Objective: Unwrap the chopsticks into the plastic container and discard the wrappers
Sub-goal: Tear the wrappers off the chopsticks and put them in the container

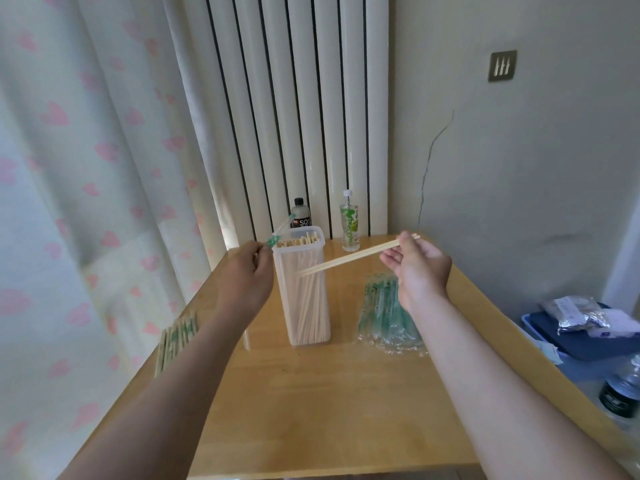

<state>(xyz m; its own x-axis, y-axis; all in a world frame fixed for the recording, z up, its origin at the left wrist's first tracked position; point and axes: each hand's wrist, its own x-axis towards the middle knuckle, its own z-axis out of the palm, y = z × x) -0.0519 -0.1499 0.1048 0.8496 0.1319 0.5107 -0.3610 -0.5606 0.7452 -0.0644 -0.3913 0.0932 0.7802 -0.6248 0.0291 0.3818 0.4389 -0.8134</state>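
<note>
A tall clear plastic container [304, 306] stands upright mid-table, holding several bare chopsticks. My right hand [417, 268] pinches a bare pair of chopsticks [349, 258] at its far end; the pair slants down-left in front of the container's upper part. To the left of the container's rim, my left hand [249, 271] pinches a clear green-printed wrapper [277, 235] that sticks up. A heap of empty wrappers [384, 317] lies right of the container. Still-wrapped chopsticks [175, 341] lie at the table's left edge.
The wooden table [329, 403] stands in a corner against a radiator. A dark bottle [300, 213] and a green-labelled bottle [350, 223] stand behind the container. A blue bin [585, 337] with packets and a dark jar [620, 393] sit at the right. A curtain hangs left.
</note>
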